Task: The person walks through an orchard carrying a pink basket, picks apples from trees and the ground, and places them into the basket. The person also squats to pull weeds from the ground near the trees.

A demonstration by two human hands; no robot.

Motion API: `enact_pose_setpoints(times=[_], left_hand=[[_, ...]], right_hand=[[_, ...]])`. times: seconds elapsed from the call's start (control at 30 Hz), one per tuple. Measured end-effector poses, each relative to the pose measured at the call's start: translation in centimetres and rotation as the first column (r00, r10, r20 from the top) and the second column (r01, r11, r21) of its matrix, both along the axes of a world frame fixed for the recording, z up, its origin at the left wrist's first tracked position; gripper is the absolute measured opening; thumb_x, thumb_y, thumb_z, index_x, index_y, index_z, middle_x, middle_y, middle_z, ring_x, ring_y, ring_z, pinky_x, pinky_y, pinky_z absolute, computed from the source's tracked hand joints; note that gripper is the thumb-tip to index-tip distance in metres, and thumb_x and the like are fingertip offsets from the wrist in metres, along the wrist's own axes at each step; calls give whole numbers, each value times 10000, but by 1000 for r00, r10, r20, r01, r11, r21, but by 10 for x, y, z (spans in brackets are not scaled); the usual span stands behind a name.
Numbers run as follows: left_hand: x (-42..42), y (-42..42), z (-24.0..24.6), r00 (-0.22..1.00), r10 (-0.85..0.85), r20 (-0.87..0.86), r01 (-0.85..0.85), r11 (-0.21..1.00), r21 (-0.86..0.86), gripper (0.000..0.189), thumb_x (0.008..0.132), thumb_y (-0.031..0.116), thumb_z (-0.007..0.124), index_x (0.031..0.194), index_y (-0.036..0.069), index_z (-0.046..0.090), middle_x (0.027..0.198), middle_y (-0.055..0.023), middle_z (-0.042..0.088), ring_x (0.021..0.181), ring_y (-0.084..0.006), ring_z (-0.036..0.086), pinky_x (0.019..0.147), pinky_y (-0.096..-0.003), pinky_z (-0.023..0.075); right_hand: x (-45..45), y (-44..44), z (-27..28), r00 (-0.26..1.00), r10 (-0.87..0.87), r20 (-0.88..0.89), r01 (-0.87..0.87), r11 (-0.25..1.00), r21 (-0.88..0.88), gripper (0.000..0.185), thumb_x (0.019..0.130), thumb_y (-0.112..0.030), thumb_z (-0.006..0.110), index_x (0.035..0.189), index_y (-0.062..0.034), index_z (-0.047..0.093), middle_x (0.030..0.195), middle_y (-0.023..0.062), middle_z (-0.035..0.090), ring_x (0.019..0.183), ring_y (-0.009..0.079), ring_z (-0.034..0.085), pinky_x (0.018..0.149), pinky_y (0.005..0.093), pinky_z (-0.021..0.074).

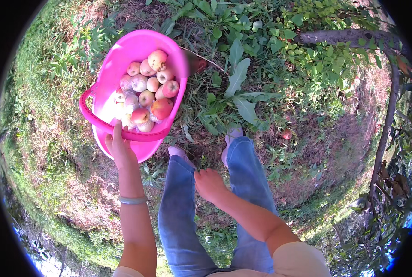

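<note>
My left hand (121,149) is at the curved handle (95,119) of a pink plastic basket (114,72), with its fingers at the handle's near part. Inside the basket lies a heap of red and yellow apples (146,98), some in clear plastic wrap. One apple (157,60) near the top of the heap has dark blemishes. Over the gap between my lower legs, my right hand (209,183) is closed with its fingers curled; I see nothing in it, though its palm is hidden. A bangle (132,200) circles my left wrist.
Both my shoes (180,152) stand on grass and dry ground just right of the basket. Broad-leaved weeds (239,83) grow ahead of them. A red fallen apple (287,134) lies to the right. Tree branches (344,36) reach in along the right side.
</note>
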State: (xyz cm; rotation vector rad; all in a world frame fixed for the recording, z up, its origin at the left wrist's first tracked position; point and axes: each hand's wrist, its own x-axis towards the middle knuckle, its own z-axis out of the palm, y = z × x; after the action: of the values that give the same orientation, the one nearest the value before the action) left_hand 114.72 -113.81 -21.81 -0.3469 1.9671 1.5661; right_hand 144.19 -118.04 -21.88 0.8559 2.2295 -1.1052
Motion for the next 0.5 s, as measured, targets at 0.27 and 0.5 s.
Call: enact_pose_setpoints(times=[0.27,0.5], left_hand=[[-5,16,-24,986,-119,119,115,993,40,264,935,214,538,1059,-13,589,844,-151,672,676,-230,622,666,-369,543],[-7,17,-30,992,-111,55,114,992,-53,167,900,152,543,957,1,588,774,-161,669,577,-247,596,588,-353,505]], right_hand=[[7,-47,-4,995,-63,75,74,985,-154,180,887,-233,617,921,-56,612,907,116,653,907,294,650,757,430,548],[26,-83,-18,971,-205,124,228,949,-216,200,889,-206,598,972,-26,629,964,150,668,945,329,646,815,462,544]])
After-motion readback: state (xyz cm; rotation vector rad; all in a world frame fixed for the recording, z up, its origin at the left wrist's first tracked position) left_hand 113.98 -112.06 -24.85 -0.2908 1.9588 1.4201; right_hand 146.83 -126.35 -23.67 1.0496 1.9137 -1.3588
